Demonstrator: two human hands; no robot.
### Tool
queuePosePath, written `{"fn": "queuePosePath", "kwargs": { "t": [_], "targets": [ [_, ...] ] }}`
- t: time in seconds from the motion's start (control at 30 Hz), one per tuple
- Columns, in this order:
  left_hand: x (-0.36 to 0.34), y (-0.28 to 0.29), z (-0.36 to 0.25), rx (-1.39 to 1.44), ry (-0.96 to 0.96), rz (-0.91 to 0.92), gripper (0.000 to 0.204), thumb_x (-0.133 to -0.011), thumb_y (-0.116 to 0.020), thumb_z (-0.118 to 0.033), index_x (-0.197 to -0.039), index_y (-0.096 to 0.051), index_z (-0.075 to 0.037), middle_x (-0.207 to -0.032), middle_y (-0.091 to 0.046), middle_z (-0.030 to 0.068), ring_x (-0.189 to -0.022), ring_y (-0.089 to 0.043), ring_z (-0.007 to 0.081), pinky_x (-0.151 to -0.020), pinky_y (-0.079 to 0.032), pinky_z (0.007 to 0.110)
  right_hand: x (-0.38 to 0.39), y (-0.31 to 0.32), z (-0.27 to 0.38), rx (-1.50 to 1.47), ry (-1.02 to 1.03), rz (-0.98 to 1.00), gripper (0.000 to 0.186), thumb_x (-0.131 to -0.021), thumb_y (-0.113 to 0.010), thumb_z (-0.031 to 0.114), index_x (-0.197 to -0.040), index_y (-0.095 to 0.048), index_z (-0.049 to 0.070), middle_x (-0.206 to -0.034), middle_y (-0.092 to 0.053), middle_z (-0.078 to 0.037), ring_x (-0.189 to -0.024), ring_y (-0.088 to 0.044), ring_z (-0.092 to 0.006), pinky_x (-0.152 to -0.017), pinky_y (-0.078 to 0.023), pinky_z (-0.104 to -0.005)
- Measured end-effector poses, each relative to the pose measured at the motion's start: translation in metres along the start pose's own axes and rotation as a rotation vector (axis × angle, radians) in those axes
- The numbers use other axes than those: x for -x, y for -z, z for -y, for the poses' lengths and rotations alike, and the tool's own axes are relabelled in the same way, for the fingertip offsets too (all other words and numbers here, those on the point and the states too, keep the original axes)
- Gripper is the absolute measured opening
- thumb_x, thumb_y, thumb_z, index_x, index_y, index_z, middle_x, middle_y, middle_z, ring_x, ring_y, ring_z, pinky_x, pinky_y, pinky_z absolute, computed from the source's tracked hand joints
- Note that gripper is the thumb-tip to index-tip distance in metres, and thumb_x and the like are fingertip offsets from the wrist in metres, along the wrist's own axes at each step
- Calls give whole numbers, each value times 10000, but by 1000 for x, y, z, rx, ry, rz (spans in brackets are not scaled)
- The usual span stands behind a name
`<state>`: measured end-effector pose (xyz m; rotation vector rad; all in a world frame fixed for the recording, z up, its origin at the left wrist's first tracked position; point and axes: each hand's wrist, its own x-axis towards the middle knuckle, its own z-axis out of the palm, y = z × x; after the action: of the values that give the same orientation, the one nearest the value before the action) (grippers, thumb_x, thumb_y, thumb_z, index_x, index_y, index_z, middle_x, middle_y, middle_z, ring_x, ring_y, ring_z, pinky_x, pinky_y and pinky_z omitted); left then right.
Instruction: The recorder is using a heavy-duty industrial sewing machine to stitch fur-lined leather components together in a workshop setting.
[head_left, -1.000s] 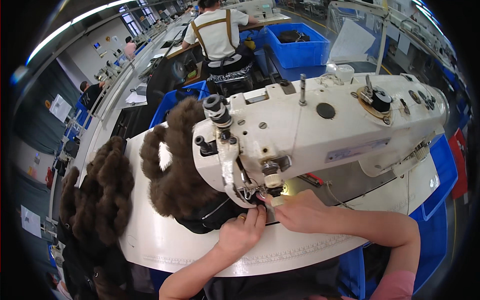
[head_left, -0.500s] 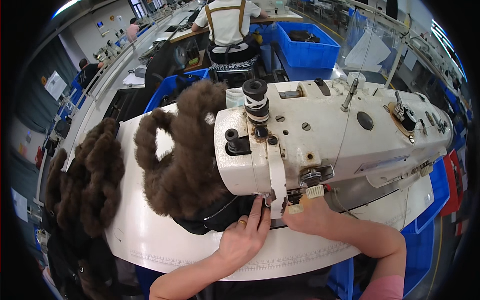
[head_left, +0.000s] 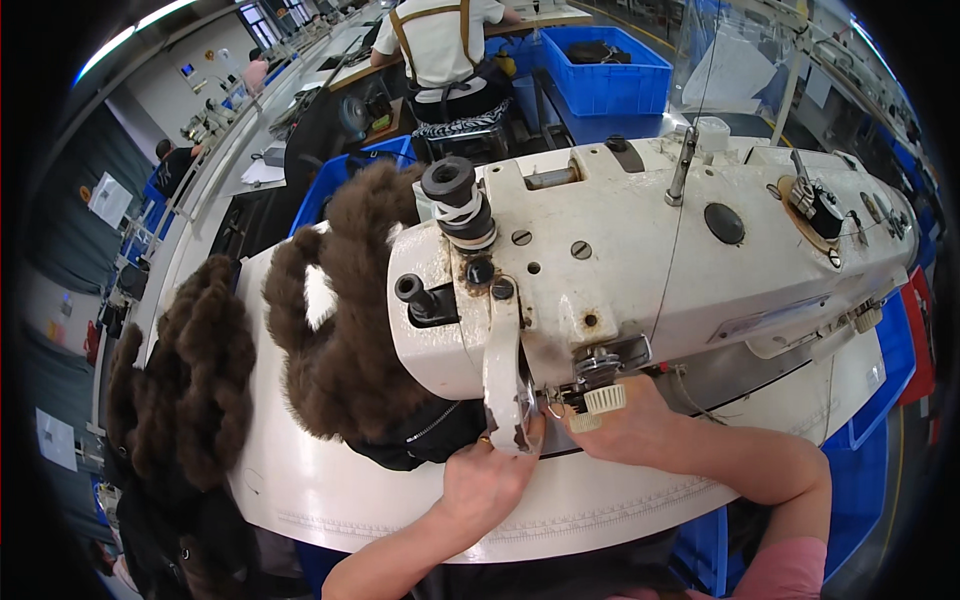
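A white sewing machine (head_left: 640, 260) stands before me on a pale sewing table (head_left: 400, 505). Under its left end lies a black fabric piece (head_left: 400, 455) with a silver zipper (head_left: 433, 423), joined or next to brown fur trim (head_left: 370, 330). My left hand (head_left: 488, 487), with a ring, is at the fabric's edge near the needle area, fingers bunched together; a white lever (head_left: 503, 380) partly covers them. My right hand (head_left: 635, 428) reaches in behind the cream knobs (head_left: 604, 399), close to the left fingertips. Its fingers are mostly hidden, so its grip does not show.
More brown fur pieces (head_left: 190, 370) hang over the table's left side with dark cloth. Blue bins stand beyond the machine (head_left: 610, 85) and at the lower right (head_left: 862, 500). A co-worker in a white shirt (head_left: 435, 45) sits ahead. A thread spool (head_left: 455, 195) tops the machine.
The view has shifted, so the machine appears farther left and larger. My left fingers, stretched out on the fabric before, are now more bunched and partly behind the lever.
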<state>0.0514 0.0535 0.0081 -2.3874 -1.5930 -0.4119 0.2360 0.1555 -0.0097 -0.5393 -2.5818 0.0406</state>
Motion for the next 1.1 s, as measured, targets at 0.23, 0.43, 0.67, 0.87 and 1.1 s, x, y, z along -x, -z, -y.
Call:
{"fn": "queuePosePath", "kwargs": {
  "t": [0.23, 0.43, 0.67, 0.87, 1.1],
  "targets": [
    [-7, -4, 5, 30, 43, -63, 339, -700, -685, -115, -1030, -697, -37, -934, -659, 53, -661, -648, 203, -549, -506, 315, 1, -9, 0, -31, -79, -19, 103, -691, -627, 127, -665, -530, 107, -648, -526, -20, -560, -599, -170, -439, -454, -316],
    [-9, -9, 11, 78, 69, -105, 317, -701, -687, -108, -1015, -686, -63, -821, -633, 56, -648, -646, 208, -515, -491, 327, -5, -10, 1, -102, -89, -56, 97, -705, -629, 133, -674, -542, 101, -643, -539, -26, -547, -592, -187, -441, -451, -335],
    [-12, 2, -5, 475, 382, -186, 339, -807, -662, 20, -1108, -526, -55, -841, -631, 87, -461, -550, 169, -444, -441, 321, -15, -25, 1, -132, -34, -46, 84, -751, -617, 172, -711, -575, 112, -617, -563, -49, -526, -606, -229, -425, -448, -373],
    [-24, 53, 19, 3, -3, 96, 294, -742, -630, -29, -1033, -594, -39, -865, -617, 88, -673, -651, 222, -520, -514, 311, -22, -22, 5, -180, -36, -136, 75, -767, -605, 172, -780, -576, 104, -615, -580, -67, -535, -626, -249, -447, -473, -399],
    [-46, 67, 41, -282, -146, 481, 58, -778, -616, -114, -757, -637, -65, -767, -595, 77, -550, -615, 207, -477, -489, 324, -24, -26, -6, -271, -32, 16, 133, -862, -647, 209, -841, -633, 79, -726, -637, -89, -626, -626, -311, -551, -511, -412]
  ]
}}
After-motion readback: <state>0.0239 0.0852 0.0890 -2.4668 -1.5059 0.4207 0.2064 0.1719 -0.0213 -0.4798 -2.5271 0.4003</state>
